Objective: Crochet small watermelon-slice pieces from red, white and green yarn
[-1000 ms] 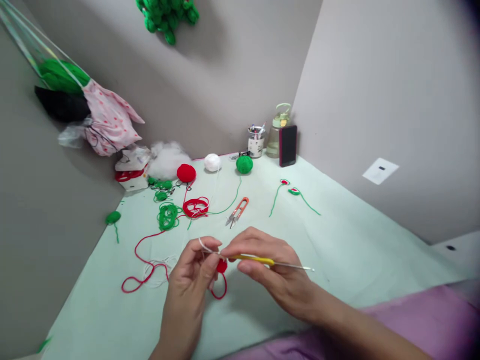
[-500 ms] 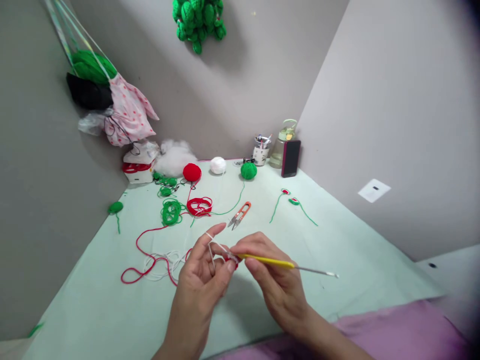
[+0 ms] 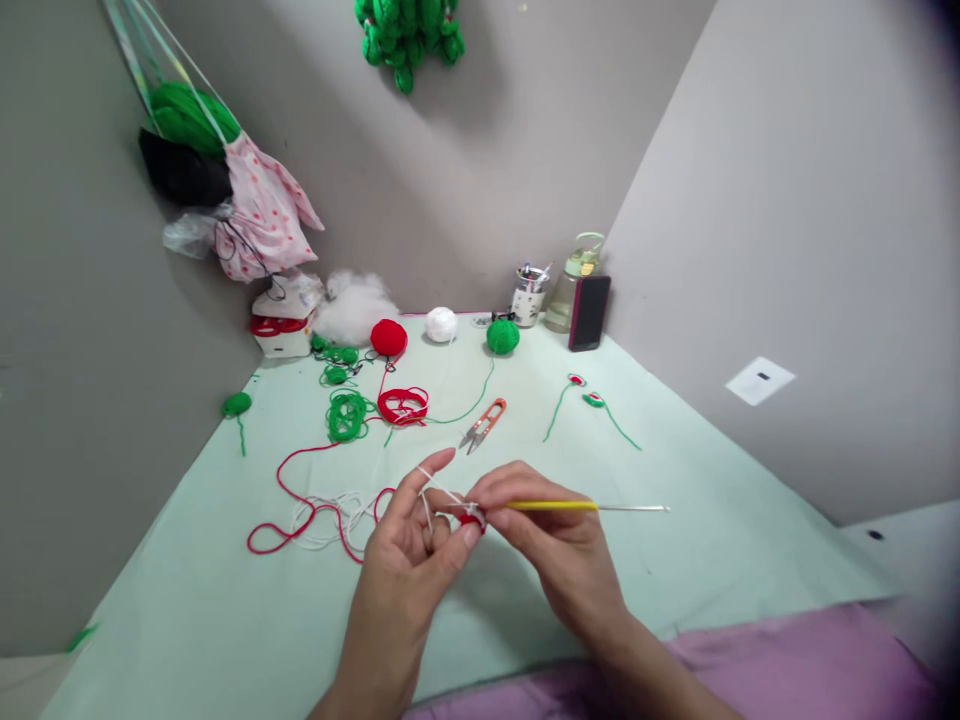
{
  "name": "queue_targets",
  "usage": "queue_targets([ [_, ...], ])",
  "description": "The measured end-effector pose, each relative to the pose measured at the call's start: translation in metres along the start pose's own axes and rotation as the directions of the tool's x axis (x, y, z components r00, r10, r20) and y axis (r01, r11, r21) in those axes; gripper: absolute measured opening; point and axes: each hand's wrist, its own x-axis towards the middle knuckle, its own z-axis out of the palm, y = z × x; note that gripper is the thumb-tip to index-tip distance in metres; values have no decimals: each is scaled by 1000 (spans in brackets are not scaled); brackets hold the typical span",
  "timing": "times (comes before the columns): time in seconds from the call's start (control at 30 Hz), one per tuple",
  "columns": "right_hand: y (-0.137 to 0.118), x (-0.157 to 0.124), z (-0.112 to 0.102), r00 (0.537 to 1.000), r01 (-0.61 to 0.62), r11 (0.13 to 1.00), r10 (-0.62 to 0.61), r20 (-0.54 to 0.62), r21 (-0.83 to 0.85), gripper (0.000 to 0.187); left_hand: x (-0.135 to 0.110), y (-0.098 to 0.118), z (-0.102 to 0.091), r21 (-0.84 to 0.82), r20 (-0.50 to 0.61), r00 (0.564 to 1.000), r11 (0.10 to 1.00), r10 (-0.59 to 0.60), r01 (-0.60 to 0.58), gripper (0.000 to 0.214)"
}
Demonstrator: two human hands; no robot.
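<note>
Between the thumb and fingers of my left hand is a small red and white crochet piece. White yarn runs over my raised left index finger and down to the piece. My right hand grips a crochet hook by its yellow handle, with a bare metal end pointing right. The hook's other end meets the crochet piece, its tip partly hidden by my fingers. Just beyond my hands lie thread snips with orange handles.
Behind are a red yarn ball, a white yarn ball and a green yarn ball. Loose red yarn loops at left. Two small crocheted pieces lie right. A phone leans near a bottle.
The crochet hook has swung from sloping down to the right to nearly level. My right hand has shifted slightly, and the whole view has moved a little.
</note>
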Motion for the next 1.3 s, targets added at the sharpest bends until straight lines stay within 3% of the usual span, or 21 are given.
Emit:
queue_targets([
  [0.17, -2, 0, -6, 996, 34, 999, -32, 85, -12, 16, 1, -1, 0, 37, -22, 1000, 999, 2, -1, 60],
  [0.3, -2, 0, -5, 997, 53, 998, -51, 58, -37, 12, 1, -2, 0, 23, 10, 1000, 1000, 19, -19, 54],
  [0.57, 0, 0, -8, 986, -106, 984, 86, 142, 143, 10, -1, -3, -1, 10, 41, 999, 1000, -14, 14, 56],
  [0.67, -2, 0, -11, 980, -113, 987, 91, 179, 115, 14, -2, -1, 0, 4, 20, 1000, 1000, -7, 7, 56],
  [0.8, 2, -2, -9, 992, -75, 994, 66, 106, 81, 13, -3, 2, 1, 13, 6, 999, 999, -35, 35, 57],
  [0.9, 7, -4, -7, 988, -155, 961, 146, 53, 230, 13, -4, 3, 3, -2, 1, 1000, 1000, -30, 30, 54],
  [1.1, 4, -1, -7, 971, -237, 850, 212, 105, 471, 22, -5, 6, 4, 25, 5, 999, 999, -38, 37, 47],
  [1.2, 2, 0, -10, 973, -231, 847, 198, 120, 478, 24, -6, 7, 4, 48, -18, 999, 998, -30, 31, 45],
  [1.3, 3, -4, -13, 982, -183, 906, 152, 109, 383, 25, -6, 6, 2, 60, -11, 1000, 998, -20, 20, 42],
])
